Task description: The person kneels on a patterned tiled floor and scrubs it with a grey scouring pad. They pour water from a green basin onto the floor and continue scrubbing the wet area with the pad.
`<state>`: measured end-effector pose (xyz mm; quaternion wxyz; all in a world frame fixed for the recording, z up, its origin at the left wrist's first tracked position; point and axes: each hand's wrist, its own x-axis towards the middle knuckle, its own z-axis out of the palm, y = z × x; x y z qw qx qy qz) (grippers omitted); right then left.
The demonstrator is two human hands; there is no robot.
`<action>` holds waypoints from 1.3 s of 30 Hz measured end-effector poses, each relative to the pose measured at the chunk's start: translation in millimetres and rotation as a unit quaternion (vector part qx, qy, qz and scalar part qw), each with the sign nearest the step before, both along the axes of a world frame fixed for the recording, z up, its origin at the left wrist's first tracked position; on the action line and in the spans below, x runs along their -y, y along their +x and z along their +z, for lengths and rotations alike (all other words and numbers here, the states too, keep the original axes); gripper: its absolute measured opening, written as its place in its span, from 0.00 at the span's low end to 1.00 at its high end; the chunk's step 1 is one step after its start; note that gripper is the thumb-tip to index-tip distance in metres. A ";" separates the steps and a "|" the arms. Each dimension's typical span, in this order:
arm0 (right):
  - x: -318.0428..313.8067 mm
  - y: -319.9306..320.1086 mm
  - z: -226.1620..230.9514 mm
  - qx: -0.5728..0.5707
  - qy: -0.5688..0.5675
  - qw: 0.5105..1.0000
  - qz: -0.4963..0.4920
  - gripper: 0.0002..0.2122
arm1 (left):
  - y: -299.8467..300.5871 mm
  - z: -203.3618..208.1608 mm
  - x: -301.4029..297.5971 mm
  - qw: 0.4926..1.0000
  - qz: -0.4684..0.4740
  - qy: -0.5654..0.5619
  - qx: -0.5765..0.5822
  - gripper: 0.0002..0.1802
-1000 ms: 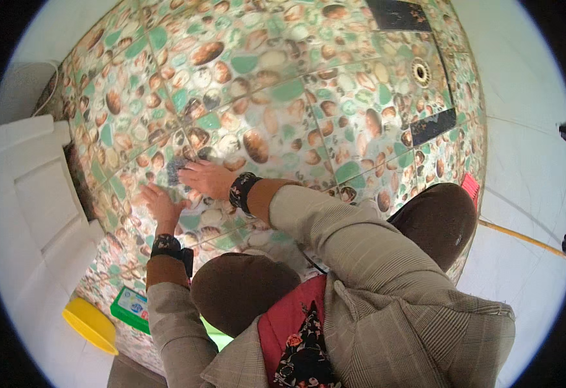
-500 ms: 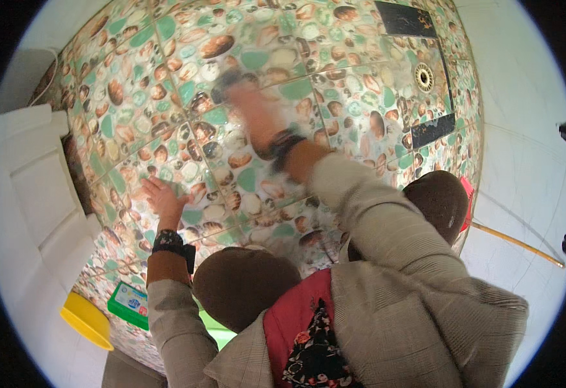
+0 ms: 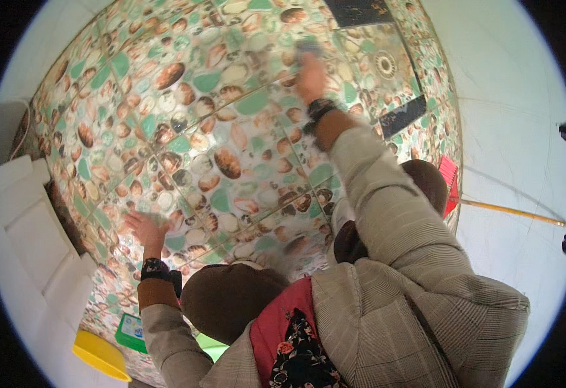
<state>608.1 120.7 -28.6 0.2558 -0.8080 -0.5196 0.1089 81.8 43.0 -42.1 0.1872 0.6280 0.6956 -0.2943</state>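
Observation:
My left hand [image 3: 147, 230] rests on the pebble-patterned tile floor [image 3: 195, 158], fingers spread, holding nothing. Stretched out ahead and to the right, my right hand [image 3: 311, 79] is closed over a small dark pad-like thing [image 3: 309, 46] against the tiles. Motion smears that thing, so its exact kind does not show. Parts of the floor near my hands look wet and shiny. Both wrists have dark bands below the sleeves.
A round drain [image 3: 385, 64] lies beyond my right hand, with dark tile strips around it. To the right are a red brush or broom head [image 3: 449, 181] and a wooden stick [image 3: 515, 212]. Left are white panelling [image 3: 31, 223], a yellow basin [image 3: 100, 355] and a green packet [image 3: 131, 333].
My right hand has swept to the right across the tiles with the dark pad-like thing, toward the drain. My left hand stays spread on the floor while the whole view has shifted slightly.

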 end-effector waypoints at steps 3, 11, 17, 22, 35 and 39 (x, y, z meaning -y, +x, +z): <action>22.3 -126.9 -22.1 -0.155 0.090 0.954 0.240 0.18 | -8.5 -5.5 1.5 0.996 -0.049 0.069 0.027 0.71; 64.4 17.4 -18.9 -0.191 0.026 0.980 0.049 0.12 | -33.9 -39.2 2.9 0.997 -0.037 0.060 0.034 0.70; 42.5 50.5 0.3 -0.118 0.045 0.983 -0.130 0.13 | -26.1 -34.1 1.2 0.999 -0.022 0.035 0.015 0.70; 33.2 -214.6 -18.8 -0.042 0.156 0.895 0.416 0.16 | -10.0 -13.2 1.4 0.993 -0.102 0.003 -0.061 0.68; -57.9 -68.1 -16.8 0.021 0.031 0.992 0.120 0.07 | 25.4 27.6 -4.6 0.994 0.083 0.038 0.058 0.70; 3.3 -206.9 -30.6 -0.248 0.004 0.924 0.291 0.10 | 23.8 25.2 -3.0 0.994 0.091 0.035 0.057 0.70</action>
